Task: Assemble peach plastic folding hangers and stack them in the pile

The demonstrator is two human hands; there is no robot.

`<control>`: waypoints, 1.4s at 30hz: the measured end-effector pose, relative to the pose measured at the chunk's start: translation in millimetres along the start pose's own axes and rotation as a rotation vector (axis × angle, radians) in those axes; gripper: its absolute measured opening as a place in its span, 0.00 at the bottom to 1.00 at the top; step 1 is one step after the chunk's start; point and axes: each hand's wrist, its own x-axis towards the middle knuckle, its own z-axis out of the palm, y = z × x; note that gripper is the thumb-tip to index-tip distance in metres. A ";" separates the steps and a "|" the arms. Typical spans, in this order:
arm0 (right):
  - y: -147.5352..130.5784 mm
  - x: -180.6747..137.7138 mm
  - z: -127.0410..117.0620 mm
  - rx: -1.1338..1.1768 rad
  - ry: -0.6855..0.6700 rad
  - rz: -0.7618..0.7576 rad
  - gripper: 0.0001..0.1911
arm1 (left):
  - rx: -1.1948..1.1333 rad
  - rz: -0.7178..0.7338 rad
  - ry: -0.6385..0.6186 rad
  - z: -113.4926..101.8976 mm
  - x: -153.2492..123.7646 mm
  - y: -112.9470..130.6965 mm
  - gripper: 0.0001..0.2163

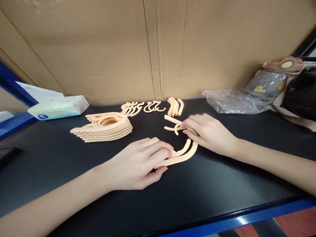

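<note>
My left hand point(138, 164) is closed around one end of a beige plastic clothes hanger point(182, 158), low over the black tabletop. The fingers of my right hand point(209, 133) pinch the same hanger's far part, where a small hook point(176, 129) sticks out to the left. My fingers cover the joints, so I cannot tell how its parts meet. Left of the hands lies a neat stack of folded beige hangers point(108, 131). Loose curved beige pieces point(133, 108), several loose hooks point(154, 106) and a bundle of hanger arms point(174, 107) lie behind.
A tissue pack point(59, 107) rests at the back left. Clear plastic wrap point(227, 100), a drink bottle point(268, 80) and a dark bag point(301, 93) with a strap occupy the back right. Cardboard point(111, 49) stands along the back; the table's front edge point(242, 220) is blue.
</note>
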 end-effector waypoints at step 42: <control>-11.7 -4.2 -8.3 0.190 -0.053 -0.241 0.13 | 0.266 -0.240 0.127 2.5 0.4 -8.2 0.06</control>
